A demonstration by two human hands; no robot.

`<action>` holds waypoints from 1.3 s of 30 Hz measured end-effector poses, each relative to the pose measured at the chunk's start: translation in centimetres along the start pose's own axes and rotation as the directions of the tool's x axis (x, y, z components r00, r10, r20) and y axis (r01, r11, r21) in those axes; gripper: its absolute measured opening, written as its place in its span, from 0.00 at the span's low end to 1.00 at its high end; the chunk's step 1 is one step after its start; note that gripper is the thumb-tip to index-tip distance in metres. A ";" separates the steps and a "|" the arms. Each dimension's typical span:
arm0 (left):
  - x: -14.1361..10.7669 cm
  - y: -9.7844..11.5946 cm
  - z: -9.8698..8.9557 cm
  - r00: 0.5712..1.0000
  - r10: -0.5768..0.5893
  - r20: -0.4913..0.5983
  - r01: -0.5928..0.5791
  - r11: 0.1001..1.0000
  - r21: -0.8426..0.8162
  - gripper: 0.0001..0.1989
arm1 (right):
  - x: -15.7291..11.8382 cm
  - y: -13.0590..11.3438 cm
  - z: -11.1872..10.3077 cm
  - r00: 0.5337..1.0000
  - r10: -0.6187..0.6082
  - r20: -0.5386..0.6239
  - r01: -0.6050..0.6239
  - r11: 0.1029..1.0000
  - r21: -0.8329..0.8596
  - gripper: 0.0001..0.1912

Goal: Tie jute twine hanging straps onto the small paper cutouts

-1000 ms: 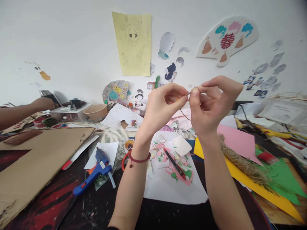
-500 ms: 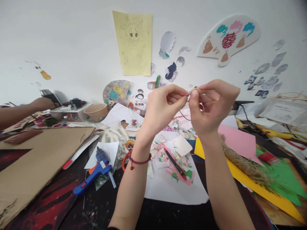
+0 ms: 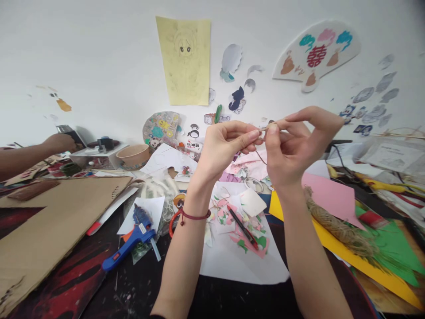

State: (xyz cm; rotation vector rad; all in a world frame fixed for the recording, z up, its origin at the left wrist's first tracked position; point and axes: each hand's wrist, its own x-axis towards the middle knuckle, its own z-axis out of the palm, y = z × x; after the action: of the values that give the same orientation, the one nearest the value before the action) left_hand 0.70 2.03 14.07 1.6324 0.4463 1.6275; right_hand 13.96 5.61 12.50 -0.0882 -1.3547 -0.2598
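Observation:
My left hand and my right hand are raised close together in front of the wall, fingertips almost meeting. Both are closed in a pinch on a thin piece of twine, which runs between the fingertips with a darker length curving down below them. Its ends are largely hidden by the fingers. Below the hands, a white sheet of paper bears pink and green paper scraps and a dark red-tipped pen. A bundle of twine lies beside my right forearm.
A blue glue gun and a sheet of cardboard lie on the left. Behind them stands a round wooden bowl. Yellow, pink and green paper is layered on the right. Another person's hand reaches in at far left.
My right hand has shifted slightly right, its fingers spreading more behind the pinch. My left fingers have closed further over the twine, and the hanging length has moved a little.

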 end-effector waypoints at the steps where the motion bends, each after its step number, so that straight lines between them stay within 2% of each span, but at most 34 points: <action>1: 0.0 0.0 0.0 1.000 -0.007 0.004 0.007 1.000 -0.017 0.11 | 0.0 0.0 0.0 1.000 -0.002 -0.006 0.002 1.000 0.001 0.15; 6: -0.1 0.4 0.3 0.999 -0.042 0.002 0.042 0.999 -0.015 0.05 | 0.0 0.1 0.1 1.000 0.009 -0.008 -0.009 1.000 0.015 0.15; 17: -0.3 1.2 1.4 0.986 -0.123 -0.114 0.135 0.985 0.111 0.08 | -0.5 0.4 0.4 0.998 0.059 -0.016 -0.058 0.997 0.051 0.13; 22: -0.5 1.4 2.4 0.976 -0.109 -0.190 0.133 0.984 0.121 0.10 | -0.5 0.0 1.1 0.991 0.104 -0.081 -0.095 0.990 0.103 0.12; 27: -0.7 1.1 3.2 0.959 -0.063 -0.276 0.117 0.976 0.184 0.09 | -0.5 0.3 1.3 0.991 0.097 -0.095 -0.083 0.987 0.141 0.11; 31: -0.8 0.8 3.6 0.950 0.008 -0.312 0.070 0.968 0.240 0.09 | -0.3 0.1 1.4 0.988 0.099 -0.122 -0.081 0.986 0.146 0.13; 35: -0.9 0.7 4.2 0.941 0.025 -0.337 0.064 0.966 0.251 0.08 | -0.1 -0.5 1.5 0.987 0.094 -0.133 -0.072 0.985 0.159 0.18; 39: -1.1 0.7 4.8 0.924 0.081 -0.374 0.035 0.955 0.294 0.09 | -0.1 -0.8 1.5 0.979 0.112 -0.169 -0.093 0.989 0.117 0.17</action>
State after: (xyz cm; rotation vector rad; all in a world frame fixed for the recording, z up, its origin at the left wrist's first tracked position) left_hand 4.96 -0.49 14.34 1.5266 0.9128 1.9808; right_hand 12.31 5.22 12.68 -0.0435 -1.1824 -0.1037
